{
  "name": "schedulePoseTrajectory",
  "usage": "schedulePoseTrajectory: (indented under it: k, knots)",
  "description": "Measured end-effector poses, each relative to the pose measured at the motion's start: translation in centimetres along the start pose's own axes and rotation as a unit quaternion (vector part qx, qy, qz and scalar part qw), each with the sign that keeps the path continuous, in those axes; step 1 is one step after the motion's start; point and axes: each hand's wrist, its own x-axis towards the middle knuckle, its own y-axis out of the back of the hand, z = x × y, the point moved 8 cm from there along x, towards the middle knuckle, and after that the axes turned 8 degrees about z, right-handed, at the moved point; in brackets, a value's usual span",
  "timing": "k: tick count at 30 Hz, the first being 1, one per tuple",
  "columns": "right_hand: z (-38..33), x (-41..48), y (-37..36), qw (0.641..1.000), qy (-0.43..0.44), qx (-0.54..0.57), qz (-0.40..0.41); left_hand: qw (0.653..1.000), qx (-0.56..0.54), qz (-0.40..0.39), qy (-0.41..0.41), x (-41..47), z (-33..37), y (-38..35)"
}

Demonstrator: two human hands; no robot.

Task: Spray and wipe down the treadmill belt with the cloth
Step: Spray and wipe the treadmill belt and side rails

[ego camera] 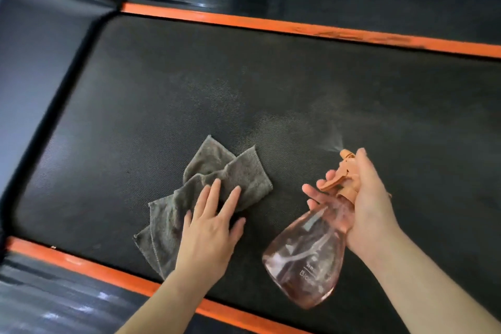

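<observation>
Black treadmill belt (271,76) lies between orange strips (244,22). Left hand (208,233), grip spread flat, rests on the grey cloth (206,187) on the belt. Right hand (371,203), grip curled round the pink spray bottle (306,260), squeezes out mist (334,141).

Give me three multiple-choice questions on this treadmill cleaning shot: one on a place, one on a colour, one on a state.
1. Where is the cloth? A on the belt under the left hand; B on the side rail; C hanging on a hook.
2. What colour are the strips edging the belt? A blue; B orange; C white.
3. What is the spray bottle doing? A lying flat; B standing unheld; C spraying, held by the right hand.
Answers: A, straight fingers rest on it; B, both strips are orange; C, mist fans out ahead of it.
</observation>
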Motion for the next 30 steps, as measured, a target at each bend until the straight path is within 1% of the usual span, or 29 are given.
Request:
schedulePoseTrajectory:
  k: [4, 8, 11, 15, 18, 22, 25, 27, 30]
  knots:
    - [2.0, -0.3, 2.4, 0.999, -0.017, -0.031, -0.002, 0.998, 0.053, -0.003, -0.028, -2.8, -0.6, -1.5]
    - [4.5, -0.9, 3.8, 0.996, -0.054, -0.063, -0.016, 0.991, 0.097, 0.012, -0.089, -5.0, -2.7, -0.6]
    - [6.6, -1.5, 4.8, 0.997, -0.067, -0.047, -0.004, 0.991, 0.096, 0.028, -0.089, -7.2, -5.4, 0.1]
    - [8.1, -2.5, 5.1, 0.996, -0.078, -0.039, 0.003, 0.995, 0.065, 0.031, -0.074, -9.1, -6.3, -0.1]
    - [9.3, -4.2, 3.7, 0.996, -0.074, -0.044, -0.018, 0.996, 0.051, 0.03, -0.064, -10.3, -6.3, -0.2]
    - [10.9, -6.2, 1.3, 0.997, -0.05, -0.052, -0.033, 0.995, 0.043, 0.038, -0.082, -11.1, -7.2, 0.1]
    - [12.3, -7.3, -0.1, 0.995, -0.062, -0.056, -0.051, 0.995, 0.038, 0.036, -0.081, -11.5, -7.1, -0.1]
    - [13.6, -7.7, -1.6, 0.992, -0.073, -0.067, -0.08, 0.995, 0.055, 0.035, -0.076, -11.7, -7.2, 0.0]
    - [14.7, -7.9, -3.2, 0.99, -0.075, -0.069, -0.1, 0.993, 0.082, 0.023, -0.08, -11.6, -6.9, -0.6]
